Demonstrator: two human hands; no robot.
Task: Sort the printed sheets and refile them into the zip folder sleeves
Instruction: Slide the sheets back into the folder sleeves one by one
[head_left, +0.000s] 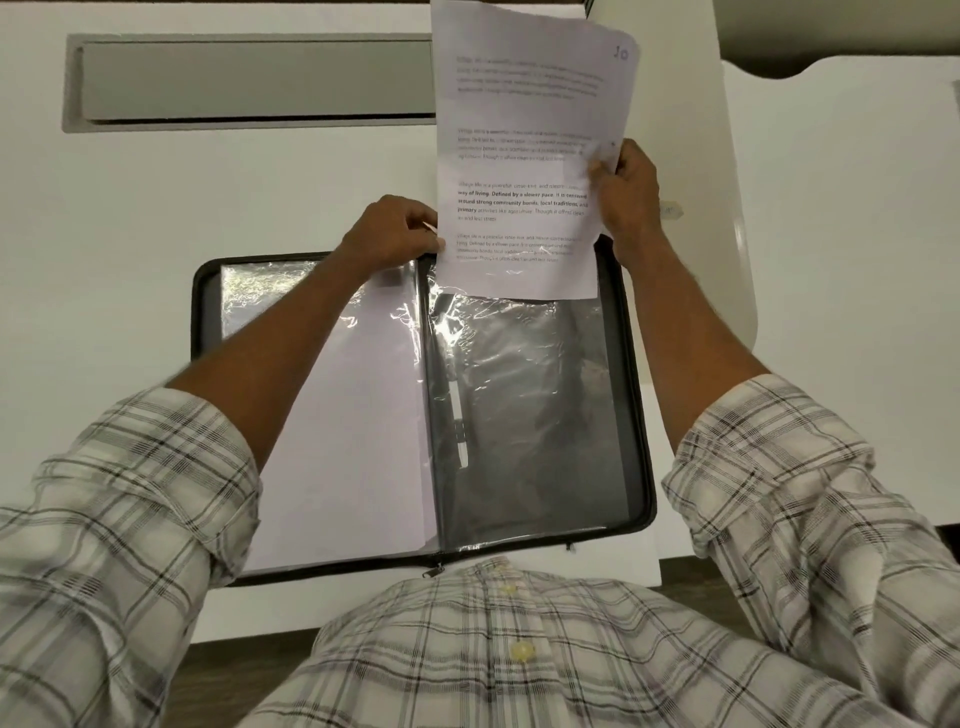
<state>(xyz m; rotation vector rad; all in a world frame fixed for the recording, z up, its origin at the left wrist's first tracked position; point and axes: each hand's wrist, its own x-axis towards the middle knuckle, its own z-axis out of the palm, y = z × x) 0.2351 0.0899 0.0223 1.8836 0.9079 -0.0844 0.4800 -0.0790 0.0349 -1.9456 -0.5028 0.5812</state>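
A black zip folder lies open on the white desk in front of me. Its left half holds sleeves with white sheets; the right half shows a clear sleeve with a pen under the plastic near the spine. A printed sheet marked "10" at its top corner stands upright above the right sleeve, its lower edge at the sleeve's top. My right hand pinches the sheet's right edge. My left hand pinches the top of the clear sleeve beside the sheet's lower left corner.
A grey recessed cable tray runs along the back of the white desk. A second white surface adjoins on the right. The desk's front edge is just below the folder, near my checked shirt.
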